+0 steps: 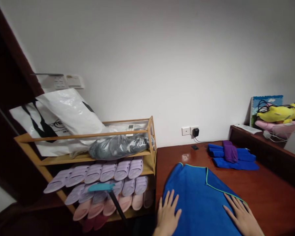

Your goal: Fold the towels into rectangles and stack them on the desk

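Note:
A blue towel with a green stitched edge lies spread on the reddish-brown wooden desk. Its far right corner is folded over, showing the green trim along a slanting line. My left hand rests flat on the towel's left side, fingers apart. On the right side, my right hand lies flat across the folded edge with fingers spread. The towel's near end runs out of the picture. Farther back on the desk are several folded or rolled blue towels with a purple towel across them.
A wooden shoe rack stands left of the desk with several purple slippers, pink slippers and white bags. A black plug sits in the wall socket. On a raised ledge at right lies a yellow plush toy.

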`<control>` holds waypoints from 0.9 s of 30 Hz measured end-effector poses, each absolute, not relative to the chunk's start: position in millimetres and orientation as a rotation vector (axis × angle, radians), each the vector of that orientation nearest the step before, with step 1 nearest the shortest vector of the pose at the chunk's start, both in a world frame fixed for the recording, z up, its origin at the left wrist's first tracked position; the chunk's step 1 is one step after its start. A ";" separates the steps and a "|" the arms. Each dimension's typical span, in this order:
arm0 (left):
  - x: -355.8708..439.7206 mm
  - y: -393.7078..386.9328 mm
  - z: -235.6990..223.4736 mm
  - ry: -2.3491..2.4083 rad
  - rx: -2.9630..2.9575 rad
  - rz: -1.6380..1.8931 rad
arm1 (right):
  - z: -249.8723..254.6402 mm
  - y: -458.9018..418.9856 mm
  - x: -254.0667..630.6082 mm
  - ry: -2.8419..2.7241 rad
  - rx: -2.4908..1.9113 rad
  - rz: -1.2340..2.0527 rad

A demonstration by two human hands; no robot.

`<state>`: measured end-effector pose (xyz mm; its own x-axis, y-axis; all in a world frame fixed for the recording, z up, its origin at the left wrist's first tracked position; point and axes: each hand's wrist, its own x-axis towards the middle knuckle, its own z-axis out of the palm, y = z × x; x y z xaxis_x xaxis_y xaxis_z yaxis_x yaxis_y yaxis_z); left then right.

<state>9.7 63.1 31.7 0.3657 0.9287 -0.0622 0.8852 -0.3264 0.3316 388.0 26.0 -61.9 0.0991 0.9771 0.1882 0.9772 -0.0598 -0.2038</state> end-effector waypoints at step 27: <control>-31.2 49.0 30.7 1.689 2.411 0.155 | -59.0 -12.8 499.1 -2.050 -2.061 -0.075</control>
<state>-31.2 49.0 30.7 0.3443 0.9385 -0.0248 0.9183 -0.3312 0.2171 499.1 -12.8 -59.0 0.0182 0.9798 0.1992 0.9917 0.0077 -0.1286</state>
